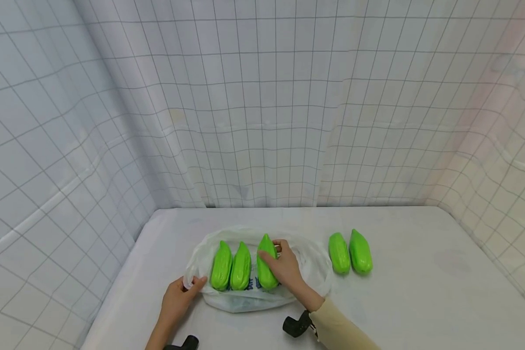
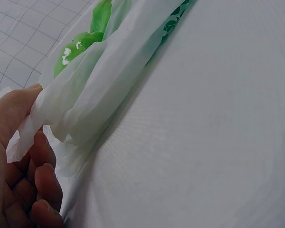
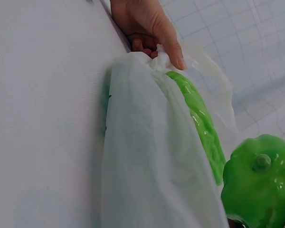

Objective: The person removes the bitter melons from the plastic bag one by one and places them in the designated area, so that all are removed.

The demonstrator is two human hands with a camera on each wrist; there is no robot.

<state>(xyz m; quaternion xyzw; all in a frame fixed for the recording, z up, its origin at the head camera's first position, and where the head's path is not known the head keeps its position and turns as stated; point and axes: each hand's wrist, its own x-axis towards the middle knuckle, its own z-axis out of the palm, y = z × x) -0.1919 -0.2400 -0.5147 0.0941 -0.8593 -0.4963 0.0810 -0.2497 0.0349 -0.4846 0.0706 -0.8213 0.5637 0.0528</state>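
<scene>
A white plastic bag lies on the table with its mouth spread wide. My left hand pinches the bag's left edge between thumb and fingers, as the left wrist view confirms. Inside the bag two shiny green gourds lie side by side, their pointed ends away from me. Over the bag, right of that pair, my right hand grips another green gourd from its right side. Its blunt end with a round nub fills the lower right of the right wrist view, where most of the right hand is hidden.
Right of the bag, two more green gourds rest close together on the white table. White gridded curtains hang behind the table and along both sides. A dark device is worn at the right wrist.
</scene>
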